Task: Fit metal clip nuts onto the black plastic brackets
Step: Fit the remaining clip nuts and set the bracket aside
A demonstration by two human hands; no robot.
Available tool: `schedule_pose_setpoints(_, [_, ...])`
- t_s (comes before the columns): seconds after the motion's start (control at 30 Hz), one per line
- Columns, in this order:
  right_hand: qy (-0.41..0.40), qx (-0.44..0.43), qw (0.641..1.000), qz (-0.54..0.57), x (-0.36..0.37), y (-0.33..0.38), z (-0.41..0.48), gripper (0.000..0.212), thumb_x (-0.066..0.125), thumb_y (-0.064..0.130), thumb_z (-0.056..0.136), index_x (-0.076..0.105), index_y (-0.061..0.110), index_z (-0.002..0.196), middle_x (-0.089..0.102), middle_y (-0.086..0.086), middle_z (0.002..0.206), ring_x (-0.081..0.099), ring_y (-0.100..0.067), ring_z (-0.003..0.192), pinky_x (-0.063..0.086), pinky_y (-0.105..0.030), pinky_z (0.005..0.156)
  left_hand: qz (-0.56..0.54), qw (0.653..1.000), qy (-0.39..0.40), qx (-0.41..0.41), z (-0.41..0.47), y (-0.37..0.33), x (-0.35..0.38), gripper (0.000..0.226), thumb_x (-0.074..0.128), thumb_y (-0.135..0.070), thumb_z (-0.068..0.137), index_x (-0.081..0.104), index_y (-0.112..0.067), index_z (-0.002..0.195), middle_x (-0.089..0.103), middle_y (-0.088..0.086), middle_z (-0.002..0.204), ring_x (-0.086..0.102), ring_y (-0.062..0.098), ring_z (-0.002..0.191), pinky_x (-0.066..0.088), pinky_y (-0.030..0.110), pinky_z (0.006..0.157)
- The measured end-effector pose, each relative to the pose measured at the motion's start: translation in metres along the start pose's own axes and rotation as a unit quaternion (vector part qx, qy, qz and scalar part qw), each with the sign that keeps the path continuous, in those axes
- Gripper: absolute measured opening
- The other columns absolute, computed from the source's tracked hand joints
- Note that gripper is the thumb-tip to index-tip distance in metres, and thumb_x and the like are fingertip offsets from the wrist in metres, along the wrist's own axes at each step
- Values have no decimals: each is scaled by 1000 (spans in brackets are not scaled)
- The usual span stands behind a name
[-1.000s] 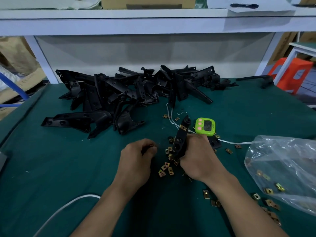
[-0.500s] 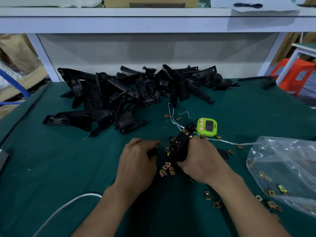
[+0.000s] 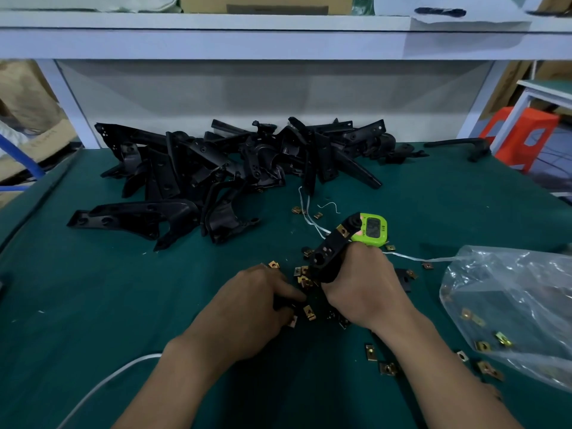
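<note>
Green mat [image 3: 93, 305]: R hand [image 3: 365, 289] round bracket [image 3: 329, 252], L hand [image 3: 247, 308] at clip nuts [image 3: 305, 278].

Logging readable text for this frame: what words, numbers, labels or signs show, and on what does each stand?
Nothing here reads clearly enough to quote.
On the green timer: display digits, too blurred to read.
On the cardboard box at far left: faint print, too blurred to read.
On the sheet of paper on the top shelf: a black mark, not legible as text.
</note>
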State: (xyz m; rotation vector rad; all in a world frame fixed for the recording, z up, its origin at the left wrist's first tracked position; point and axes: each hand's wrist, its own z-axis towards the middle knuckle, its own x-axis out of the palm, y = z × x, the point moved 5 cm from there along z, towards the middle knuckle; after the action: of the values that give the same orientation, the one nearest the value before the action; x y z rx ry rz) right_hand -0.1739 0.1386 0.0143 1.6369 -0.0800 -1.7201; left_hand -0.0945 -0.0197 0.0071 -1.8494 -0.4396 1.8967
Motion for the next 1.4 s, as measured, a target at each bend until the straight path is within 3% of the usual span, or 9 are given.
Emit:
schedule_pose_setpoints(0.2, [20,12,1000,22,6,3,1,18,61,23,69,49,15,58,59,-4,60,56,-32,61,48,-41,52,11,999,-30,-2,0,-7,5,26,70,-24,88,73,-41,108,68,-17,104,60,7,98,51,30,87])
schedule_pose_setpoints(0.33, [19,38,999,10,8,-1,1,15,66,20,69,56,11,62,61,-3,61,57,-28,60,50,-41,53,-15,997,-71,-20,1,-10,8,12,72,-22,88,74,-31,95,70,-12,96,64,9,86,52,26,78])
schedule_pose_setpoints(0.53, [12,53,999,-7,11,-6,1,10,62,13,66,55,9,61,60,-3,57,57,-27,56,48,-39,49,13,990,-138,-10,-3,-13,17,18,57,-9,96,68,-19,86,62,-7,86,57,13,76,48,31,71])
schedule_pose_setpoints(0.77, [-2,18,1000,-12,12,-6,1,14,60,23,69,54,12,64,60,-2,58,55,-24,56,49,-40,50,-149,956,-224,-117,-2,2,-1,27,53,-18,101,60,-31,78,65,-20,76,59,-1,72,41,10,61])
schedule_pose_setpoints(0.87, [5,-5,1000,-22,13,-6,3,15,61,23,70,52,14,63,58,-2,58,49,-23,54,42,-35,47,-224,943,-191,-156,1,12,1,30,51,-21,102,63,-31,76,67,-10,64,57,3,54,40,12,50])
schedule_pose_setpoints(1.0, [-33,-94,995,14,3,13,0,14,51,29,71,46,20,60,49,2,55,43,-20,53,25,-24,44,-415,885,-143,-158,7,7,9,31,58,-12,101,72,-24,76,64,2,62,54,13,54,42,21,50])
schedule_pose_setpoints(1.1, [-46,-146,979,135,-5,28,-6,6,61,17,74,58,19,68,54,4,58,48,-19,52,36,-34,42,-468,859,-141,-152,6,4,9,21,63,-8,99,75,-14,82,67,5,63,56,12,55,44,19,51])
schedule_pose_setpoints(1.2, [-39,-187,972,137,-8,35,-9,3,65,21,76,64,23,75,57,11,61,54,-16,54,41,-31,43,-494,837,-176,-155,5,7,4,13,65,-6,96,73,-5,87,68,4,64,58,8,54,46,17,51])
schedule_pose_setpoints(1.4, [-60,-152,968,189,-3,27,-6,13,73,28,78,65,23,70,60,7,58,55,-16,52,44,-35,45,-530,813,-184,-154,4,8,1,18,68,-8,94,77,-9,78,72,8,69,64,11,58,49,18,52])
